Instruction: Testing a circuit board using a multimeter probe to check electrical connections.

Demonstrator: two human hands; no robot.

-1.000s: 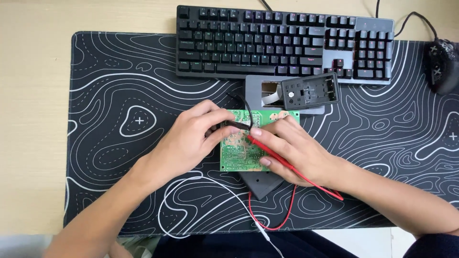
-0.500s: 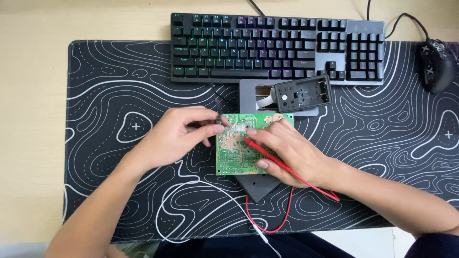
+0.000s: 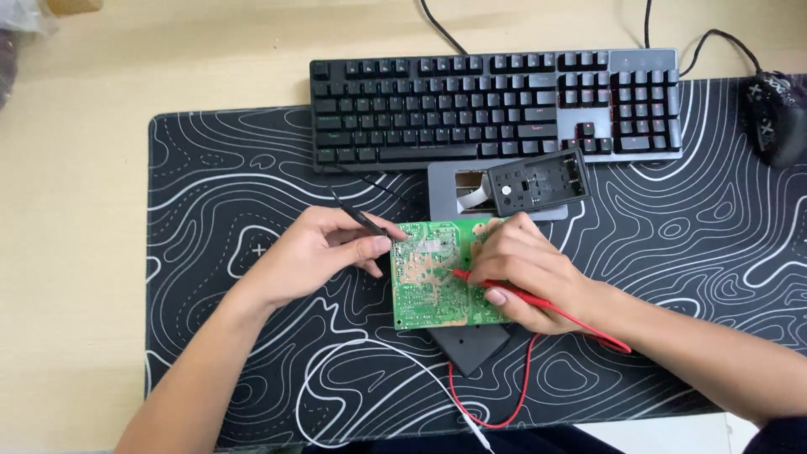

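The green board (image 3: 433,273) lies flat on the mat (image 3: 210,193), just below the keyboard (image 3: 496,105), so you can reach it from both sides. Your left hand (image 3: 315,252) pinches the black probe (image 3: 361,220) at the board's top left corner. Your right hand (image 3: 525,269) grips the red probe (image 3: 504,290) like a pencil, tip down on the board's middle. That way each tip touches its own spot. A grey box (image 3: 538,181) sits just above the board.
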